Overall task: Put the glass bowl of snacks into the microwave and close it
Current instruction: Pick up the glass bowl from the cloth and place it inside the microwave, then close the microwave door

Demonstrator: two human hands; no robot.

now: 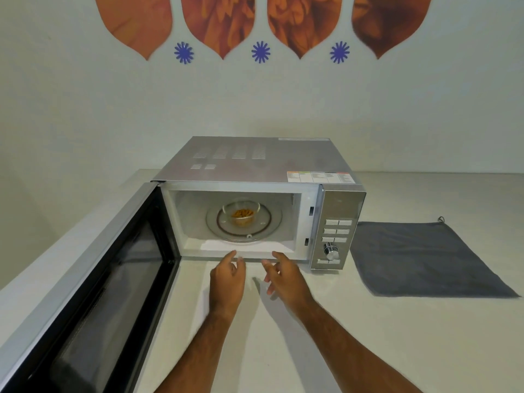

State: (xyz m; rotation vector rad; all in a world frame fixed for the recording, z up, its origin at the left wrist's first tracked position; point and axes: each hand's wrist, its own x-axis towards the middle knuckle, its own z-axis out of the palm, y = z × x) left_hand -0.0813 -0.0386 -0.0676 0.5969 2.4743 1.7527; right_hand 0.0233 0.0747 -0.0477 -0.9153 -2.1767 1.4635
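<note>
Placement step looked complete: glass bowl of snacks (241, 213) sat on the turntable (243, 222) inside the microwave (255, 165), clear of both hands. Left hand (228, 275) and right hand (283, 275) hovered just outside the cavity sill, fingers loosely spread, gripping nothing. Door (93, 279) stood swung wide to the left. Remaining step, by judgement: reach left, push door round until it latches.

Beyond the fingers (235, 255), a silver microwave (255, 163) with a white interior holds orange snacks (242, 213). Its door (113, 279) is black-framed. Right lies a dark grey cloth (419, 259) on the off-white tabletop (397, 336).
</note>
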